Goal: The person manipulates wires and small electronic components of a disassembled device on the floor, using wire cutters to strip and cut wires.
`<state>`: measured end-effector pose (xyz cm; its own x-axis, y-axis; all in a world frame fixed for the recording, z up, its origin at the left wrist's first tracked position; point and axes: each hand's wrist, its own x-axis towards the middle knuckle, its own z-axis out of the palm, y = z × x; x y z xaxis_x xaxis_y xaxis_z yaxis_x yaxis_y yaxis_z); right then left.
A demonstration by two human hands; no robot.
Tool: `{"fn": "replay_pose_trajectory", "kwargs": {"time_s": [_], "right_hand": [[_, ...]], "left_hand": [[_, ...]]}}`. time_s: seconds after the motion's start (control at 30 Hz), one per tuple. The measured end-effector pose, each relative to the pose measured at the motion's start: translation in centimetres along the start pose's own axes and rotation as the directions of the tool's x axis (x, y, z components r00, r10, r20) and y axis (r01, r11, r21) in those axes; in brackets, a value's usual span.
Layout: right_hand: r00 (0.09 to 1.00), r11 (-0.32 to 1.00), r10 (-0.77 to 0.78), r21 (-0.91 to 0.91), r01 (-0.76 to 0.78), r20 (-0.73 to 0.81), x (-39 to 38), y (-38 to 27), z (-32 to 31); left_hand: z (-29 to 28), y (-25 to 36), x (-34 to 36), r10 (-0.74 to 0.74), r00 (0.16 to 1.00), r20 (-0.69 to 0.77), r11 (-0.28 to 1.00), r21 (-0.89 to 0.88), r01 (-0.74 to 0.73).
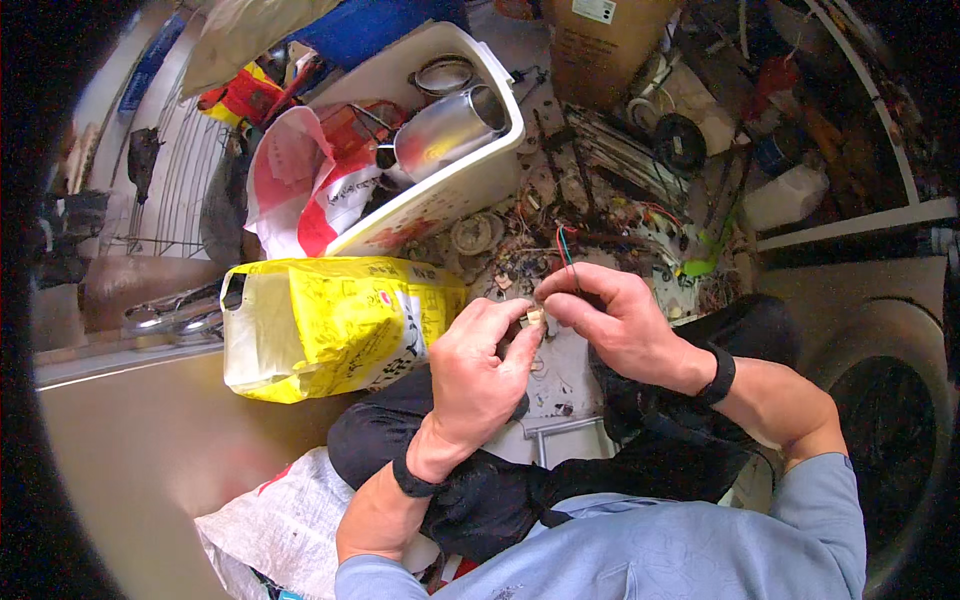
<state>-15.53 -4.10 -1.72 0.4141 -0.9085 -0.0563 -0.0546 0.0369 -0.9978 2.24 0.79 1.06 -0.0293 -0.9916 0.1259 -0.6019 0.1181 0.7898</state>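
In the middle of the view my two hands are close together, fingertips almost meeting. My left hand (480, 350) is closed, thumb and forefinger pinching a small cream-coloured connector-like piece (535, 316). Its exact kind is too small to make out. Just to the right, my right hand (625, 325) pinches thin red and green wires (567, 248), whose free ends stick up above the fingers. Whether the wires join the cream piece is hidden by the fingertips. Each wrist carries a black band.
A yellow plastic bag (340, 325) lies left of my hands. Behind it stands a white bin (450, 180) holding a metal cylinder (450, 135) and a red-white bag (310, 190). Scraps and wires (640, 230) litter the floor ahead. A cardboard box (605, 50) stands farther back; a white woven sack (290, 520) lies lower left.
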Motion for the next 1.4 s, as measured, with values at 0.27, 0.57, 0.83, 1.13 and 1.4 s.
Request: {"fn": "replay_pose_trajectory", "kwargs": {"time_s": [0.27, 0.57, 0.83, 1.13, 1.4], "right_hand": [[0.923, 0.841, -0.35, -0.38, 0.386, 0.162, 0.4, 0.3, -0.7], [0.883, 0.71, -0.404, -0.527, 0.467, 0.239, 0.2, 1.0, -0.5], [0.962, 0.916, -0.219, -0.306, 0.261, 0.163, 0.0, 0.9, -0.8], [0.952, 0.964, 0.191, 0.137, -0.228, 0.238, -0.2, -0.6, -1.1], [0.965, 0.967, 0.15, 0.173, -0.189, 0.216, 0.2, -0.7, -1.9]], "left_hand": [[0.3, -0.3, -0.3, 0.106, 0.994, 0.006, 0.982, 0.154, -0.106], [0.8, -1.3, -0.3, 0.17, 0.985, -0.017, 0.983, 0.07, -0.168], [0.8, -1.0, -0.3, 0.049, 0.999, -0.007, 0.999, -0.008, -0.049], [0.5, -0.3, -0.2, -0.272, 0.961, 0.056, 0.869, -0.414, 0.27], [0.0, -0.1, 0.0, -0.371, 0.925, 0.078, 0.765, -0.539, 0.352]]}}
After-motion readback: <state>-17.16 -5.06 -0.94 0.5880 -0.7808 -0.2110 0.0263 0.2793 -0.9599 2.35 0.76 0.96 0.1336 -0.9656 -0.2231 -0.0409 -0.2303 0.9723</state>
